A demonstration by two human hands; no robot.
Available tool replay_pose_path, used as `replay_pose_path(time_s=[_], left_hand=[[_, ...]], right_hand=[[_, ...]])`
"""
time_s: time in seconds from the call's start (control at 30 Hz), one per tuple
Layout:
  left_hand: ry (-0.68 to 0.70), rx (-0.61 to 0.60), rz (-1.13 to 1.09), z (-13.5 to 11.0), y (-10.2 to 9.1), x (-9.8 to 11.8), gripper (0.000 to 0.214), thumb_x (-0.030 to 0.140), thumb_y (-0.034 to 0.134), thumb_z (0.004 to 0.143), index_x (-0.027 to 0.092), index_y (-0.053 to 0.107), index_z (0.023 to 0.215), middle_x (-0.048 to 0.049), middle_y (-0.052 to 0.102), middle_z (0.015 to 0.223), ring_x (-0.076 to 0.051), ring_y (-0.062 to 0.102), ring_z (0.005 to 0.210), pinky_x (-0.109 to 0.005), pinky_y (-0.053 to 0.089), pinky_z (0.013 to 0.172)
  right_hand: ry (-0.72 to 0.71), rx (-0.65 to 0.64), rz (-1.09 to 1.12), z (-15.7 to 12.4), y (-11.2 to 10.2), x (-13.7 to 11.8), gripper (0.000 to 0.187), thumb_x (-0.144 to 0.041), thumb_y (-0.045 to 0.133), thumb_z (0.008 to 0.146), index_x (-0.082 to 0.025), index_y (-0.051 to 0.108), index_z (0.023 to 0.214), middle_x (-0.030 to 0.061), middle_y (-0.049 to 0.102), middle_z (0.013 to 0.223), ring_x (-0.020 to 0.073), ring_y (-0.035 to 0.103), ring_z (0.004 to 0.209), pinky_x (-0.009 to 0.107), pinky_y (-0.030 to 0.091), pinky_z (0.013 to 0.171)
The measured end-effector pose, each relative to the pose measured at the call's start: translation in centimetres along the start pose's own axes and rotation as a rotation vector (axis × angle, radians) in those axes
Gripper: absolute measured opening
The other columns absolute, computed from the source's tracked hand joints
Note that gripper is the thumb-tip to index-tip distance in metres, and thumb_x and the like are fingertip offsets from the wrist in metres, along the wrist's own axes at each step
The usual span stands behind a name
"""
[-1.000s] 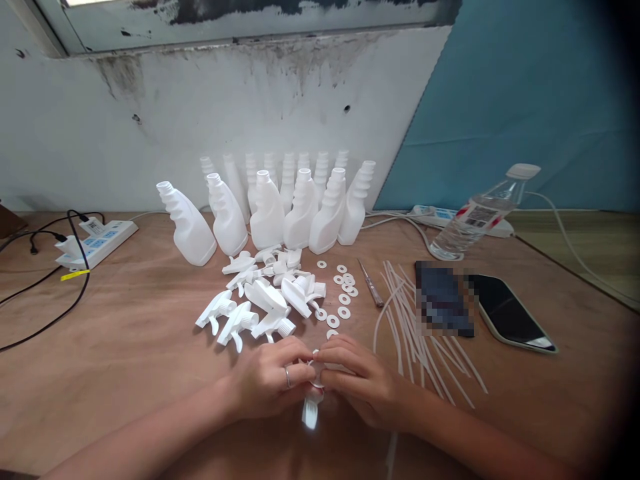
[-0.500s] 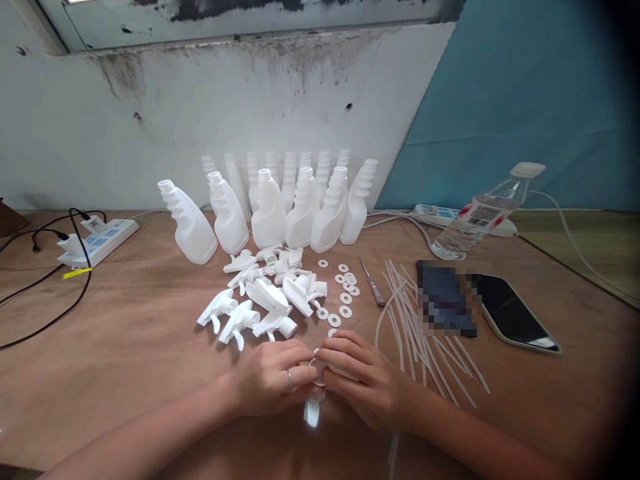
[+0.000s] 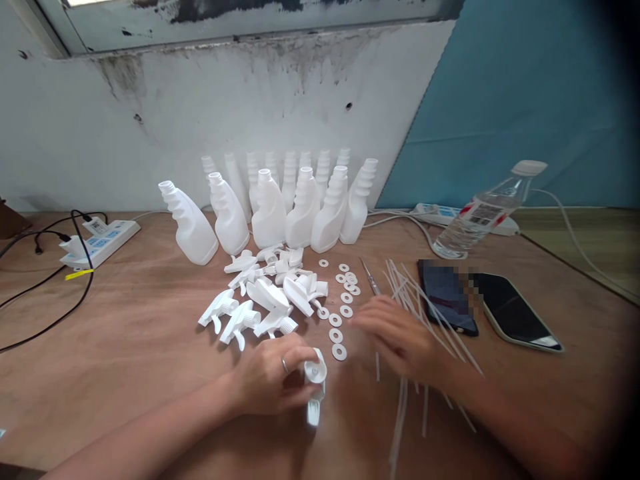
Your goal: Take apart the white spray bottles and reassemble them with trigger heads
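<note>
My left hand (image 3: 273, 375) is closed on a white trigger sprayer head (image 3: 315, 387), its round collar opening turned up toward me. Blurred by motion, my right hand (image 3: 403, 337) hovers between the flat white ring washers (image 3: 339, 351) and the thin white dip tubes (image 3: 400, 427); whether its fingers hold anything does not show. Several more trigger sprayer heads (image 3: 240, 325) lie in a loose pile beyond my left hand. The washers are scattered in a rough column right of that pile.
White spray bottles (image 3: 270, 217) stand in rows against the wall. A pointed tool (image 3: 370, 276) lies near the washers. On the right are two phones (image 3: 517, 310), a clear water bottle (image 3: 470, 223) and a power strip; another power strip (image 3: 107, 240) with black cables sits left.
My right hand has left the sprayer head and moved right and away from me, over the tubes. The left hand keeps its grip, and the collar opening is now uncovered.
</note>
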State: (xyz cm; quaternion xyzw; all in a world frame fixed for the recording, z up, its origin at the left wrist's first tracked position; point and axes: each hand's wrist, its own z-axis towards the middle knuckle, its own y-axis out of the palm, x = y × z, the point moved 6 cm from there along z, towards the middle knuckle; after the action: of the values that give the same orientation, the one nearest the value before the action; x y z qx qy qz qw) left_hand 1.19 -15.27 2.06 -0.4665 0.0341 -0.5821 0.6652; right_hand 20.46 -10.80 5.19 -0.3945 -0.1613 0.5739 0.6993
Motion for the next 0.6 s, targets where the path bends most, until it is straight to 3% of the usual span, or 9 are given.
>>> replay_pose_path(time_s=[0.13,0.27,0.47,0.6], left_hand=[[0.03,-0.038,-0.016,0.3,0.1,0.3,0.022,0.018,0.064,0.082,0.017,0.054,0.101,-0.0082,0.064,0.089,-0.016,0.06,0.081,-0.027,0.052,0.072],[0.06,-0.019,-0.008,0.6,0.2,0.4,0.022,0.018,0.066,0.08,0.016,0.055,0.099,-0.0084,0.064,0.086,-0.017,0.059,0.082,-0.027,0.052,0.071],[0.051,-0.024,0.004,0.1,0.5,0.3,0.023,0.019,0.065,0.082,0.016,0.054,0.102,-0.0086,0.065,0.091,-0.017,0.06,0.087,-0.027,0.052,0.074],[-0.156,-0.061,0.024,-0.7,0.4,-0.5,0.042,0.029,0.067,0.082,0.021,0.051,0.121,-0.0044,0.064,0.093,-0.013,0.06,0.075,-0.023,0.051,0.065]], right_hand=[[0.136,-0.121,-0.45,-2.4,-2.4,6.3,0.021,-0.006,0.047,0.086,-0.015,0.064,0.094,0.0085,0.069,0.091,0.0224,0.061,0.086,0.039,0.041,0.078],[0.219,-0.318,-0.484,-5.2,-2.7,10.5,0.03,-0.009,0.04,0.088,-0.019,0.068,0.096,0.0092,0.068,0.103,0.0234,0.06,0.095,0.035,0.039,0.074],[0.17,-0.39,-0.437,-6.1,-1.7,11.3,0.03,-0.013,0.039,0.095,-0.021,0.068,0.091,0.0053,0.069,0.098,0.0193,0.059,0.092,0.033,0.035,0.075],[0.14,-0.338,-0.435,-5.7,-2.5,10.9,0.025,-0.014,0.042,0.094,-0.02,0.066,0.089,0.006,0.069,0.096,0.019,0.061,0.089,0.033,0.039,0.076]])
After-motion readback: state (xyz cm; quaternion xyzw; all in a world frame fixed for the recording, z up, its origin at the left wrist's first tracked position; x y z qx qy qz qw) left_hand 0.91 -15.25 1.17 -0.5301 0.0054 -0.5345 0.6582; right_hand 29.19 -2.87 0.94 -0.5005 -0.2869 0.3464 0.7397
